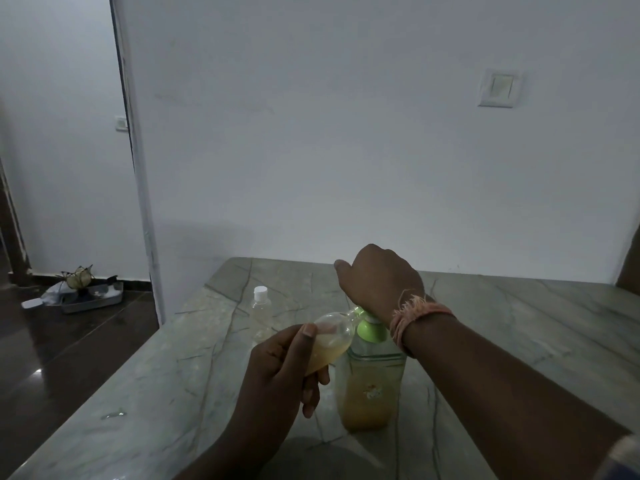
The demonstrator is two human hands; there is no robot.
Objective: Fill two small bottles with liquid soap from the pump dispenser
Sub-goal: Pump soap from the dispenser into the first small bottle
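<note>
Small clear bottle (pixel 330 344), tilted, mouth up against the green spout of the pump dispenser (pixel 372 375), roughly half full of amber soap. Held low on its body by the left hand (pixel 277 379), thumb on top and fingers curled underneath in a firm wrap. Right hand (pixel 379 280) over the pump head, pressing down; fingers hidden behind the knuckles, so curled or flat cannot be told. Orange thread band (pixel 419 320) around that wrist. Second small bottle (pixel 261 313), white cap on, upright on the marble table (pixel 519 323) behind, near the dispenser; contents hard to read in the dim light.

Likely light, thin plastic, yielding to a squeeze; too hard a grip could push soap back out of the neck. Probably slippery if soap runs down the outside. Best held around the lower body, as now, keeping the neck clear for the spout. Dispenser taller, heavier and about a third full, likely steady under a straight downward press.
</note>
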